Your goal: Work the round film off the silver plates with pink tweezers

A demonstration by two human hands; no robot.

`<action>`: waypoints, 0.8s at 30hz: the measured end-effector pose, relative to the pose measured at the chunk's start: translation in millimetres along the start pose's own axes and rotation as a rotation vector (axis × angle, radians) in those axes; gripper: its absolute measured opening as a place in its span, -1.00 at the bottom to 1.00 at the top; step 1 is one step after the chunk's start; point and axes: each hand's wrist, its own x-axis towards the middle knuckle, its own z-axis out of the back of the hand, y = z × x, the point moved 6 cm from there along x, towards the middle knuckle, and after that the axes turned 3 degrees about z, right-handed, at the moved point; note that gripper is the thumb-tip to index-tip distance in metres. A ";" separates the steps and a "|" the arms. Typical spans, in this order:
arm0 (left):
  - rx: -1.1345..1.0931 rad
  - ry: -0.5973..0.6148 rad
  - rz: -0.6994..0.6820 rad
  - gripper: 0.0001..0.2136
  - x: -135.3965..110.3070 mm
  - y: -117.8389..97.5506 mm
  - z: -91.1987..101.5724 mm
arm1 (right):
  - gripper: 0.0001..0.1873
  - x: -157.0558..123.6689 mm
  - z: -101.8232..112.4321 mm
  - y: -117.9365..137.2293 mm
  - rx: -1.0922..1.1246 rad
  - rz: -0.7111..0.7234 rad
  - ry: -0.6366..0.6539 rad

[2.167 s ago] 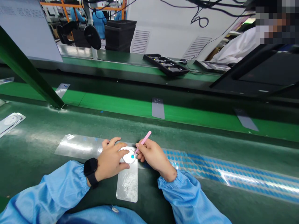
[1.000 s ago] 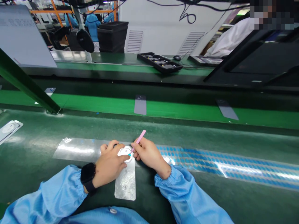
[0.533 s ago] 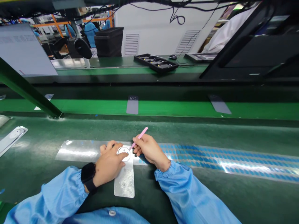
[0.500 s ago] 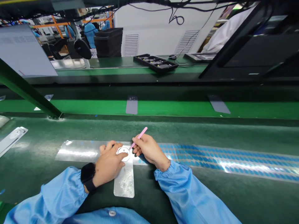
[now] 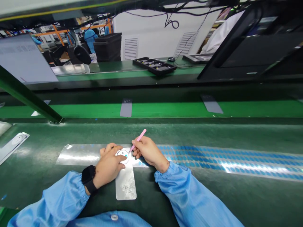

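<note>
A silvery phone back cover [image 5: 126, 186] lies lengthwise on the dark green bench in front of me, its round white camera ring [image 5: 123, 155] at the far end. My left hand [image 5: 108, 165] rests on that end, fingers curled round the ring and pressing it down. My right hand [image 5: 147, 152] pinches pink tweezers [image 5: 137, 140], whose tip touches the ring where a small blue sticker shows. A long shiny strip of blue stickers [image 5: 213, 157] runs rightwards from under my hands. A black watch sits on my left wrist.
Grey covers [image 5: 126, 107] [image 5: 211, 104] lie on the bright green conveyor beyond the bench. More silvery covers [image 5: 13, 143] sit at the left edge. A green post [image 5: 28, 97] slants at the left. A black tray [image 5: 154, 66] stands on the far bench.
The tweezers' tip has stayed at the ring while the blue sticker went down onto it. My head has tipped lower, and the grey covers on the conveyor have drifted left.
</note>
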 end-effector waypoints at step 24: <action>0.020 -0.204 0.059 -0.80 99.4 71.2 149.7 | -0.55 7.8 8.6 -6.4 0.259 0.028 0.095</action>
